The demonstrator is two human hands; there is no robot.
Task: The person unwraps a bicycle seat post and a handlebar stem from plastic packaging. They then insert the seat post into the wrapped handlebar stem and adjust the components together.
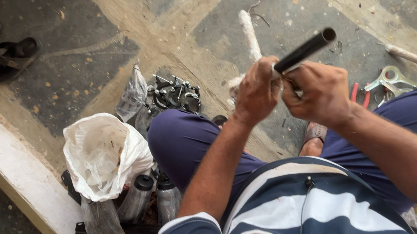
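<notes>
Black tube (306, 51) sits at frame centre, pointing toward 2 o'clock. Left hand (257, 91) is closed around its lower end; right hand (317, 94) is clenched just beside it. White plastic bag (103, 153) lies at 9 o'clock.

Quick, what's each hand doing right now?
Left hand: closed around the black tube.
Right hand: closed on the same tube, lower down.

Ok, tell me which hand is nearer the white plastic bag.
Left. The left hand grips the black tube on the side toward the white plastic bag; the right hand holds it farther from the bag.
</notes>
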